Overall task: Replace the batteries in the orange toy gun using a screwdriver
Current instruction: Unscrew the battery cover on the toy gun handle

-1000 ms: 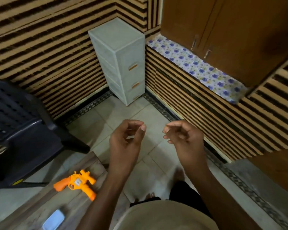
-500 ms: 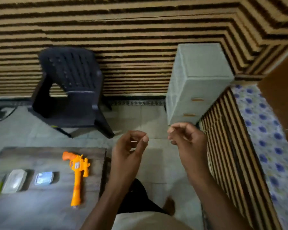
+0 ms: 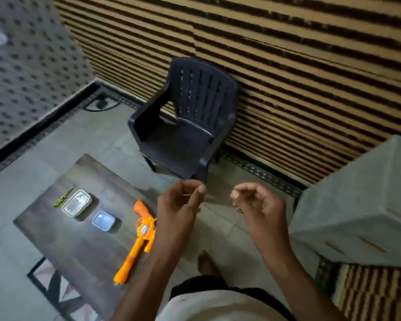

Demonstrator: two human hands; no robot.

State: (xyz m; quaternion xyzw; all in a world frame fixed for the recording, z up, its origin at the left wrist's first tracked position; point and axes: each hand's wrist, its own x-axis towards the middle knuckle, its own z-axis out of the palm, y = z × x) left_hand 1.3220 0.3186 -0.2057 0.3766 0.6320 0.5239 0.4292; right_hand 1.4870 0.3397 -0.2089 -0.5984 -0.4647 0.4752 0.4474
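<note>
- Both hands are up in the air in front of the person, over the floor, not touching anything on the table [image 3: 79, 239].
- Left hand [image 3: 180, 205] has its fingers curled with the thumb up near the fingertips. There's a thin pale sliver by the thumb, but it's too blurry, so I honestly can't tell if it's pinching something or just curled on nothing.
- Right hand [image 3: 258, 205] is loosely curled too, fingertips folded in toward the palm. Can't tell if there's anything in it either.
- The two hands are near each other but apart, with a gap between them.
- The toy gun [image 3: 138, 239] lies flat on the table near its right edge, grip end toward the chair [image 3: 185, 126], barrel pointing back toward the person. The left forearm passes just beside it.
- Left of the gun sits a small box [image 3: 103, 221], then a bigger box [image 3: 77, 203] further left, both on the table and apart from each other.
- Just beside the bigger box is a thin tool [image 3: 61, 199] with a yellow-green handle, probably the screwdriver, too small to be sure.
- A dark plastic chair stands behind the table against the striped wall [image 3: 287, 66].
- A grey drawer unit [image 3: 357, 205] is off to the right.
- A bare foot [image 3: 207, 262] shows on the tiled floor [image 3: 56, 147] below the hands.
</note>
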